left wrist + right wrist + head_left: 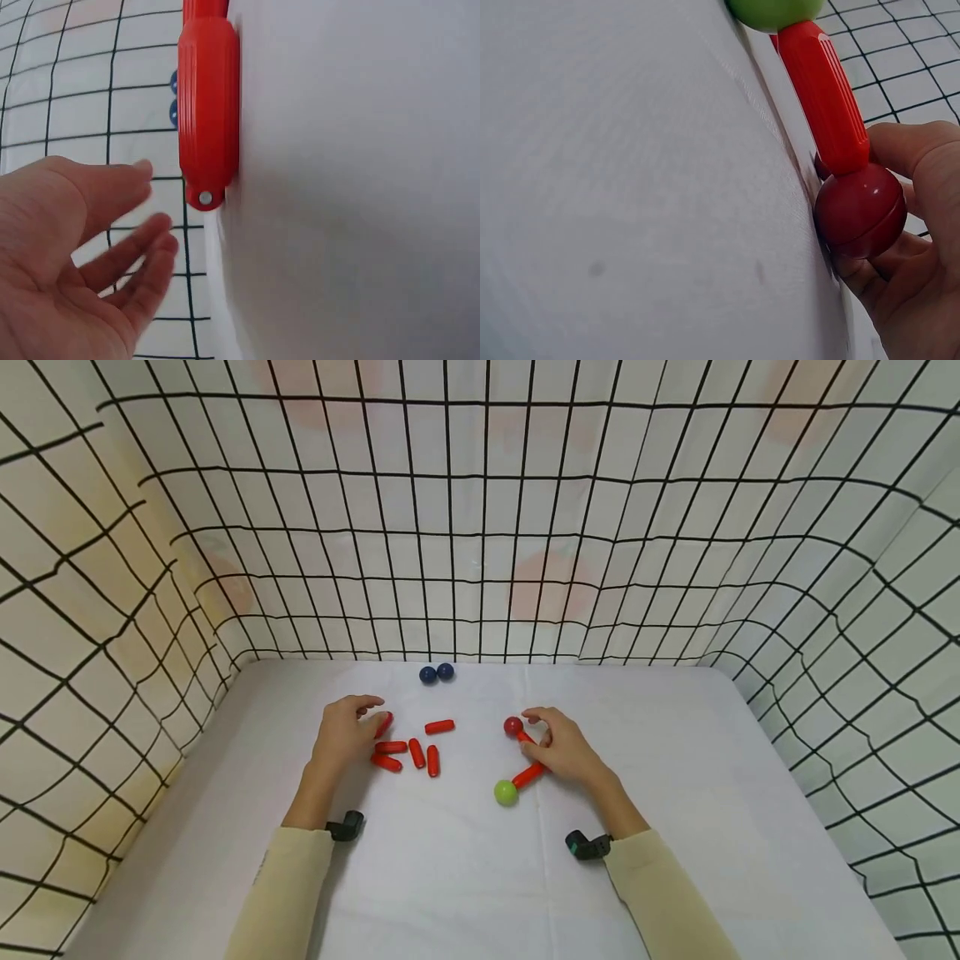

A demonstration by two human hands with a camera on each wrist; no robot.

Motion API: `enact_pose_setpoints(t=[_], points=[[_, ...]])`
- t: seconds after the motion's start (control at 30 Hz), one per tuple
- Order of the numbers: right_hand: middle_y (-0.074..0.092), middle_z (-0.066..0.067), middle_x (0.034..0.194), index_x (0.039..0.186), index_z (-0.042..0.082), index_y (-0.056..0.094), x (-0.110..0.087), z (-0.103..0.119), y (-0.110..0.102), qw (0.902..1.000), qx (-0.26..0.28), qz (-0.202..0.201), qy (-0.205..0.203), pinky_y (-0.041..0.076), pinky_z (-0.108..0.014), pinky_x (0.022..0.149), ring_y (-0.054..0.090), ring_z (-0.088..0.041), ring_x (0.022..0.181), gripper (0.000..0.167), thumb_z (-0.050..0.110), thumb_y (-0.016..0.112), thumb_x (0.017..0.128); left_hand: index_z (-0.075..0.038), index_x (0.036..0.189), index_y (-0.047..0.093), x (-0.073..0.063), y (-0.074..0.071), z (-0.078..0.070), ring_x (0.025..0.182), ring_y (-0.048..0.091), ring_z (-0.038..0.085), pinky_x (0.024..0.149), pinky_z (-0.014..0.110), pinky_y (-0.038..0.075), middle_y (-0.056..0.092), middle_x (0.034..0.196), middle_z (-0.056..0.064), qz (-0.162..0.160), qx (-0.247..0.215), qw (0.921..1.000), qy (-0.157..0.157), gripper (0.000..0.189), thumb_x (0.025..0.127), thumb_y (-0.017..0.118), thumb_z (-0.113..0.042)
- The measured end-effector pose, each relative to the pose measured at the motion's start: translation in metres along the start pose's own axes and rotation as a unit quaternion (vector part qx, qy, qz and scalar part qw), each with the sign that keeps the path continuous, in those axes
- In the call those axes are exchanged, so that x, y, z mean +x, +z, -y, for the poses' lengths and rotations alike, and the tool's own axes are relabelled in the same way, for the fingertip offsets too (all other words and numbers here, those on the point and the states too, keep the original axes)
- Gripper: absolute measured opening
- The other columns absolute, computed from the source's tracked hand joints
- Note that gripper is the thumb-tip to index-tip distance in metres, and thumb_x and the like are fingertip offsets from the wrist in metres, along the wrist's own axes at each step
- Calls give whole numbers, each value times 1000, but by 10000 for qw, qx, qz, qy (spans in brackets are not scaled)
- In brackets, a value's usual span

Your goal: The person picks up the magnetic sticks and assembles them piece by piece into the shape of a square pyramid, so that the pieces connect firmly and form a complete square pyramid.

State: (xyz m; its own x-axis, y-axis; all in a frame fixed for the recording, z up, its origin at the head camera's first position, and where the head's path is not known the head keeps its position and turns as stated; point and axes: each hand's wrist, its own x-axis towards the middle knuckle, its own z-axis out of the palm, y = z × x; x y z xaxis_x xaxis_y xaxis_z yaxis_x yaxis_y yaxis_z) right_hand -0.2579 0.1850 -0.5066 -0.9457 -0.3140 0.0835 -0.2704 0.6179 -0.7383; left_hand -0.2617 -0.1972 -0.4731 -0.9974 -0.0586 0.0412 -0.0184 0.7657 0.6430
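Note:
My left hand (347, 735) is beside several loose red rods, its thumb close to one red rod (385, 724). In the left wrist view nothing lies between its spread fingers, and a ribbed red rod (208, 105) with a silvery end dot fills the foreground. My right hand (566, 747) holds a joined piece of rods and balls, its fingers curled around it. A red ball (513, 726) and a green ball (506, 792) form its ends. The right wrist view shows a dark red ball (861, 210) joined to a red rod (825, 97); the hand covers this ball in the head view.
Two dark blue balls (437, 673) sit at the back of the white-covered table (450, 877). Another red rod (439, 727) lies between the hands. Black wire mesh (480, 535) rises along the back and both sides.

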Motion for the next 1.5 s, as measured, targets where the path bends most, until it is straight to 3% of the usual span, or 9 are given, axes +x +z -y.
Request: enact_pose_setpoints(t=[0.23, 0.43, 0.83, 0.97, 1.1, 1.27, 1.5], points=[[58, -12, 139, 149, 14, 52, -7, 4, 1, 9998, 84, 28, 177, 47, -23, 54, 53, -13, 64, 62, 16, 75, 92, -9, 136, 66, 2, -2, 10, 119, 60, 37, 95, 50, 58, 64, 131, 20, 65, 55, 9989, -451, 41, 101, 65, -30], [59, -11, 133, 146, 17, 54, -12, 7, 4, 9988, 242, -26, 419, 46, -23, 55, 54, -14, 63, 59, 20, 77, 91, -4, 132, 66, 1, -1, 14, 114, 63, 36, 88, 45, 61, 68, 123, 21, 200, 22, 9986, -487, 41, 101, 64, -31], [65, -12, 123, 141, 13, 55, -13, 9, 7, 9981, 430, -208, 382, 48, -23, 56, 58, -15, 63, 56, 18, 79, 90, -2, 124, 69, 1, 2, 9, 104, 60, 32, 89, 43, 57, 68, 115, 18, 492, -89, 9970, -591, 37, 99, 65, -29], [70, -10, 100, 144, 14, 54, -14, 8, 8, 9979, 409, -228, 455, 48, -24, 57, 58, -15, 64, 60, 18, 79, 90, -2, 124, 69, 2, 5, 9, 103, 59, 32, 88, 41, 57, 68, 115, 18, 444, -78, 9981, -423, 36, 99, 63, -27], [66, -5, 71, 145, 15, 56, -13, 8, 9, 9973, 399, -228, 573, 47, -24, 57, 57, -14, 62, 60, 19, 79, 90, -2, 125, 68, 2, 6, 8, 102, 60, 32, 84, 41, 58, 66, 118, 18, 192, -109, 9997, -88, 33, 101, 61, -24], [64, -2, 65, 142, 16, 58, -13, 8, 10, 9968, 494, -220, 585, 44, -24, 57, 56, -14, 60, 58, 21, 80, 89, -5, 128, 67, 0, 9, -3, 108, 65, 33, 96, 46, 58, 69, 122, 17, 84, -278, 9984, 484, 30, 103, 64, -21], [64, -1, 63, 142, 17, 58, -12, 5, 12, 9962, 553, -210, 633, 43, -25, 58, 58, -13, 60, 57, 22, 80, 90, -9, 134, 66, -2, 29, -30, 111, 68, 27, 97, 43, 58, 72, 123, 10, 600, -632, 9912, 992, 34, 101, 68, -18]])
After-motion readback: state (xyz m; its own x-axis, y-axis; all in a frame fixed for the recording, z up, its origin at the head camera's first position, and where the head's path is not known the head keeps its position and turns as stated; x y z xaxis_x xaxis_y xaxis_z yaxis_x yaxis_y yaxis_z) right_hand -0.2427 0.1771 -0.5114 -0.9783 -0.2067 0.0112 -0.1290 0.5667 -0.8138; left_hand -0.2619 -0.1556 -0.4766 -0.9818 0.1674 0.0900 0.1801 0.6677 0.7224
